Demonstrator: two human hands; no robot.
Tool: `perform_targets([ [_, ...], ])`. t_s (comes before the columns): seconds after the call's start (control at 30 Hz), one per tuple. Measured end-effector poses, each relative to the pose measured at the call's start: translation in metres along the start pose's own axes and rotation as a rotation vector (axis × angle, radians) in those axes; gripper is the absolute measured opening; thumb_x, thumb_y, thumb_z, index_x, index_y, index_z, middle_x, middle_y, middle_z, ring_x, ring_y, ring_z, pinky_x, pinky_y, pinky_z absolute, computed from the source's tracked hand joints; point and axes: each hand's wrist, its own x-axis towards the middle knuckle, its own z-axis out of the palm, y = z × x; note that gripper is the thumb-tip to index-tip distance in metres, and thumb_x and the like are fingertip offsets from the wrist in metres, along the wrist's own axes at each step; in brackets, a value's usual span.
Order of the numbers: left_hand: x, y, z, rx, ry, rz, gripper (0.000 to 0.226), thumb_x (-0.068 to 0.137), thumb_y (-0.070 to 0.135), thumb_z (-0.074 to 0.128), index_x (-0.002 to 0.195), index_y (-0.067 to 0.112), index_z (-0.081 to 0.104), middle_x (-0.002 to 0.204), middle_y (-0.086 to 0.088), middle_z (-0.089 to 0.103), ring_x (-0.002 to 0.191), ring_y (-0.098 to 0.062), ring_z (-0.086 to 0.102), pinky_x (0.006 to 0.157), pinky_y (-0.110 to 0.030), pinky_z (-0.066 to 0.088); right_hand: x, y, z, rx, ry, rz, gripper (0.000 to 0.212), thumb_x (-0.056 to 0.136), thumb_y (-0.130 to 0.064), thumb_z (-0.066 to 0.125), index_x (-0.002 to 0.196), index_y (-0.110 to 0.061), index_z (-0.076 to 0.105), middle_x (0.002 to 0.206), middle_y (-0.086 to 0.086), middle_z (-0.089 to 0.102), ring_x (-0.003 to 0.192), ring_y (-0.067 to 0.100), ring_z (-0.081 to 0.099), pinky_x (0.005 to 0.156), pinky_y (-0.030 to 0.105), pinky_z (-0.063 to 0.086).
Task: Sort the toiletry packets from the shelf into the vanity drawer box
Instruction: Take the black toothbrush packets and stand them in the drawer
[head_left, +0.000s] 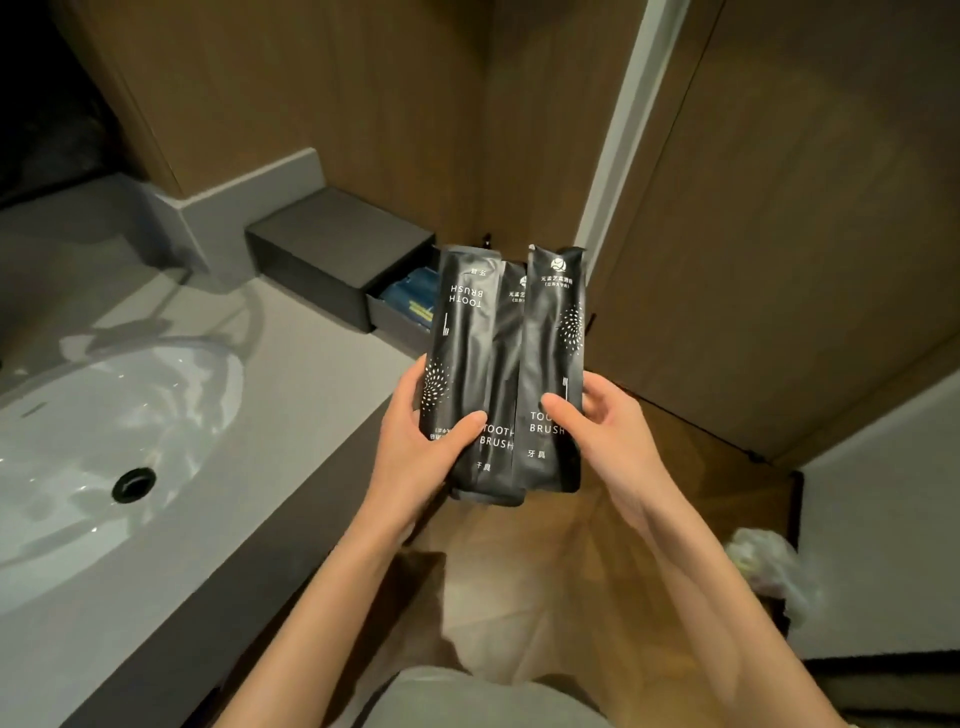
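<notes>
Grip is shared between both hands, nearest the camera. The left hand (421, 436) curls round two black toothbrush packets, thumb across the front: the left packet (462, 332), its print upside down, overlaps the middle packet (503, 379). The right hand (608, 421) pinches the right packet (553, 338) between thumb and fingers, its edge touching the middle one. All three stand upright in the air, just off the edge of the counter (311, 379). Beyond them the vanity drawer box (332, 244) sits on the counter by the wall, its drawer (387, 318) pulled out with blue packets (414, 300) inside. To do this well, I judge the inverted packet should be turned to match the others. The three should then be squared into one stack and laid flat beside the blue ones without bending.
</notes>
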Motion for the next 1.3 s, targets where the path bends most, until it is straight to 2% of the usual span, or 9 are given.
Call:
perform_targets([
  [0.17,0.057,0.0,-0.003,0.014,0.211,-0.041,0.069,0.078,0.011,0.075,0.133,0.034,0.041,0.128,0.006,0.059,0.11,-0.009,0.062,0.094,-0.036,0.052,0.089,-0.009,-0.022,-0.095,-0.119,0.007,0.024,0.091,-0.017,0.062,0.115,-0.018,0.063,0.1,-0.005,0.073,0.082,0.004,0.071,0.063,0.013,0.051],
  [0.37,0.108,-0.022,-0.006,0.047,0.528,-0.141,0.094,0.058,0.045,0.084,0.139,0.038,0.036,0.142,0.004,0.05,0.126,-0.018,0.052,0.103,-0.047,0.044,0.206,-0.002,-0.044,-0.295,-0.333,0.046,0.032,0.093,-0.025,0.059,0.124,-0.018,0.059,0.114,0.001,0.067,0.095,0.013,0.066,0.077,0.024,0.051],
  [0.43,0.118,-0.028,0.004,0.03,0.639,-0.172,0.1,0.05,0.052,0.083,0.138,0.041,0.036,0.143,0.006,0.048,0.13,-0.017,0.048,0.106,-0.047,0.041,0.235,-0.002,-0.05,-0.32,-0.428,0.083,0.03,0.094,-0.026,0.057,0.124,-0.02,0.059,0.112,0.001,0.068,0.092,0.013,0.067,0.075,0.024,0.052],
  [0.6,0.129,-0.033,0.04,-0.03,0.848,-0.202,0.098,0.049,0.05,0.084,0.136,0.04,0.039,0.142,0.004,0.05,0.13,-0.017,0.048,0.109,-0.045,0.039,0.294,-0.007,-0.058,-0.331,-0.617,0.121,0.027,0.095,-0.023,0.056,0.122,-0.02,0.06,0.106,-0.001,0.069,0.089,0.011,0.066,0.068,0.021,0.051],
  [0.7,0.13,-0.03,0.057,-0.025,0.95,-0.199,0.093,0.058,0.041,0.084,0.139,0.034,0.038,0.142,0.005,0.05,0.13,-0.014,0.048,0.111,-0.042,0.036,0.317,-0.005,-0.052,-0.306,-0.71,0.151,0.024,0.094,-0.019,0.056,0.117,-0.017,0.062,0.103,0.0,0.071,0.089,0.012,0.067,0.076,0.024,0.053],
  [0.83,0.127,-0.029,0.071,0.001,1.054,-0.226,0.084,0.07,0.029,0.082,0.14,0.032,0.036,0.142,0.005,0.049,0.131,-0.015,0.046,0.112,-0.043,0.035,0.338,0.004,-0.034,-0.276,-0.808,0.181,0.018,0.094,-0.015,0.056,0.11,-0.015,0.065,0.096,0.0,0.072,0.086,0.014,0.067,0.083,0.032,0.054],
  [1.0,0.125,-0.025,0.08,0.032,1.141,-0.208,0.074,0.074,0.018,0.079,0.137,0.026,0.041,0.136,0.003,0.053,0.122,-0.013,0.053,0.11,-0.038,0.038,0.349,0.017,0.0,-0.266,-0.86,0.202,0.025,0.095,-0.02,0.055,0.117,-0.012,0.061,0.104,0.006,0.071,0.095,0.02,0.068,0.086,0.038,0.056],
  [1.13,0.123,-0.024,0.081,0.044,1.166,-0.217,0.077,0.074,0.02,0.079,0.14,0.026,0.04,0.135,0.003,0.054,0.121,-0.015,0.055,0.108,-0.04,0.04,0.344,0.025,0.028,-0.286,-0.86,0.188,0.026,0.098,-0.02,0.049,0.12,-0.008,0.055,0.106,0.007,0.068,0.09,0.016,0.065,0.068,0.023,0.053],
  [1.3,0.121,-0.027,0.077,0.035,1.189,-0.229,0.078,0.072,0.022,0.08,0.139,0.028,0.04,0.135,0.004,0.055,0.122,-0.015,0.054,0.109,-0.041,0.039,0.332,0.033,0.045,-0.408,-0.858,0.112,0.029,0.101,-0.018,0.04,0.129,-0.009,0.043,0.112,-0.002,0.05,0.1,0.012,0.047,0.085,0.023,0.037],
])
